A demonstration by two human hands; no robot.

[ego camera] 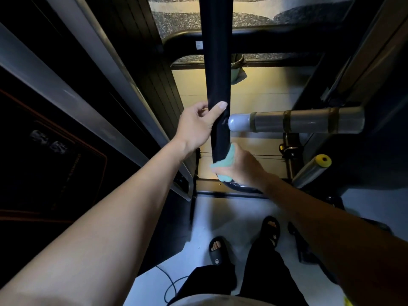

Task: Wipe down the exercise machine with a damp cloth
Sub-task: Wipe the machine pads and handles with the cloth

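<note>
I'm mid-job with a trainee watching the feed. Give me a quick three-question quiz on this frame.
1. Which hand holds the green cloth?
2. True or false: the left hand is wrapped around the black upright post.
3. The cloth sits on the post: A) above the left hand, B) below the left hand, C) on the silver roller.

Key:
1. The right hand, pressing the cloth against the post.
2. True; its thumb and fingers curl round the post.
3. B.
</note>
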